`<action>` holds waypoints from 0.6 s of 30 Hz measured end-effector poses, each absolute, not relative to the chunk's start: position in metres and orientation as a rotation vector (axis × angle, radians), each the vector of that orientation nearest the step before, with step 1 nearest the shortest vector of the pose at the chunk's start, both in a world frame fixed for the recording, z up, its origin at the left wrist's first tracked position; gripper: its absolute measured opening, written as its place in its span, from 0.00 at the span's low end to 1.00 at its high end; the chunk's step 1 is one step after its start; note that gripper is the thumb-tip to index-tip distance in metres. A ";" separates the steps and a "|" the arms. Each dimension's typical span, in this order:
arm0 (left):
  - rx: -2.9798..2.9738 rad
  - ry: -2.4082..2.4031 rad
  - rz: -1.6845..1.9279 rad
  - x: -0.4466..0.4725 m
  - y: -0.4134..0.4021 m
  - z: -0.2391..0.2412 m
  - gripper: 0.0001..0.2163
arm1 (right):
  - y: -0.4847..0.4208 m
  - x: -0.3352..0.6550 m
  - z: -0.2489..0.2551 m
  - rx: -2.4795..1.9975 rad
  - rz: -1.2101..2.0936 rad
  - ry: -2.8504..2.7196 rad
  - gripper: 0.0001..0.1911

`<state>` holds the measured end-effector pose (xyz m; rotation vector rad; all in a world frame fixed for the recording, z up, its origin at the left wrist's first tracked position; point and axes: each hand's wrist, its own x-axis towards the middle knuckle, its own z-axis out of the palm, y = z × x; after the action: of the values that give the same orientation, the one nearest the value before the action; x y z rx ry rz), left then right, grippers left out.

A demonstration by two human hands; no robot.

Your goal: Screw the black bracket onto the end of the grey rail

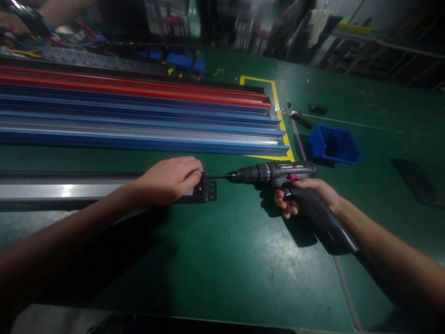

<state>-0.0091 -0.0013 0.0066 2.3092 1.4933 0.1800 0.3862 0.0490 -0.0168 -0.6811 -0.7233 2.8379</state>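
Observation:
My right hand [308, 197] grips a black cordless drill [288, 170] by its handle, with a finger near the trigger. The drill lies level, and its long thin bit [219, 176] points left to the end of a long silver and black metal profile [86, 191]. The bit's tip is at or very near the black end cap [200, 191]; contact is hard to tell. A slotted black bracket [212, 190] sticks out from that cap. Wrapped over the profile's end, my left hand [174, 178] holds it down on the green table.
Behind lie several long blue profiles [174, 125] and red profiles [156, 88], ending near yellow tape [283, 125]. A blue bin [335, 144], pliers-like tool [301, 118] and dark flat object [417, 178] are to the right. Another person's arm [52, 14] is at the far left.

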 end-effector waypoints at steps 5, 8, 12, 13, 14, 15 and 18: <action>2.322 1.482 0.187 -0.010 -0.002 0.006 0.17 | 0.049 0.386 -0.017 -0.685 2.839 -0.714 0.19; 2.324 1.481 0.191 -0.011 -0.002 0.005 0.18 | 0.050 0.386 -0.017 -0.672 2.845 -0.707 0.19; 2.321 1.488 0.178 -0.010 -0.001 0.005 0.18 | 0.051 0.387 -0.020 -0.631 2.857 -0.679 0.20; 2.320 1.491 0.177 -0.010 -0.001 0.005 0.18 | 0.051 0.387 -0.020 -0.614 2.862 -0.671 0.20; 2.319 1.493 0.177 -0.010 -0.001 0.005 0.18 | 0.051 0.388 -0.021 -0.598 2.866 -0.667 0.20; 2.317 1.494 0.178 -0.009 -0.001 0.006 0.17 | 0.051 0.388 -0.022 -0.584 2.870 -0.667 0.20; 2.319 1.482 0.178 -0.010 -0.001 0.006 0.17 | 0.051 0.388 -0.023 -0.570 2.871 -0.667 0.20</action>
<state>-0.0095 -0.0012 0.0062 2.3194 1.4822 0.1782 0.3884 0.0514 -0.0225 -0.5696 -0.6672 2.8714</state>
